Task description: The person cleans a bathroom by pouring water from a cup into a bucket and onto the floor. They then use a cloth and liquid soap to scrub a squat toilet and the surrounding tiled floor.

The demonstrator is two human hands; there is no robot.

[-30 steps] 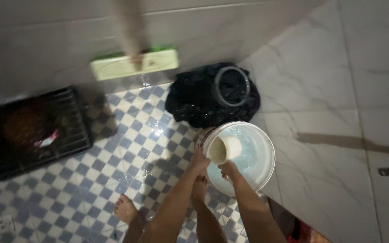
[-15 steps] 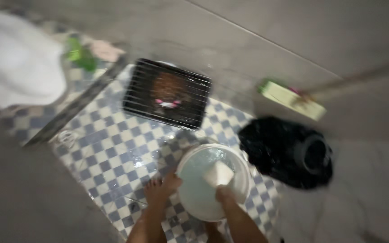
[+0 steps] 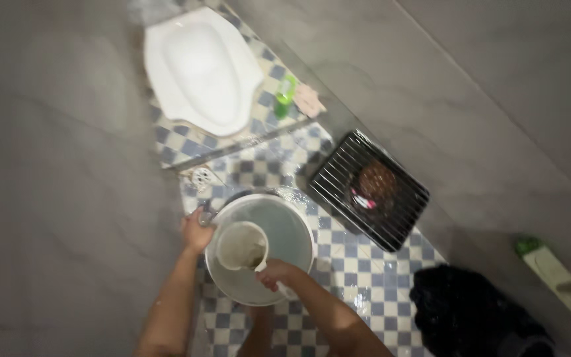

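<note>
a checkered blue-and-white floor (image 3: pixel 358 277) runs between grey marbled walls. at the top lies a white squat toilet pan (image 3: pixel 201 69), with a small green bottle (image 3: pixel 285 96) and a pale cloth (image 3: pixel 309 100) just beside its right edge. a round floor drain (image 3: pixel 201 177) sits below the pan. to the right a black wire rack (image 3: pixel 367 189) rests on the tiles with a dark brown lump and something pink on it. a black heap of cloth or bag (image 3: pixel 474 317) fills the lower right corner; the blur makes it hard to tell which. near it, against the wall, lies a pale green brush head (image 3: pixel 560 277).

in the middle stands a white bucket (image 3: pixel 295 231) with water in it. the left hand (image 3: pixel 197 232) is on the bucket's left rim, fingers curled over the edge and pressed together. the right hand (image 3: pixel 273 272) holds a white scoop mug (image 3: pixel 240 246) by its handle, fingers wrapped tight around it; the mug sits above the bucket's opening, up and to the left of those fingers, mouth facing up.
</note>
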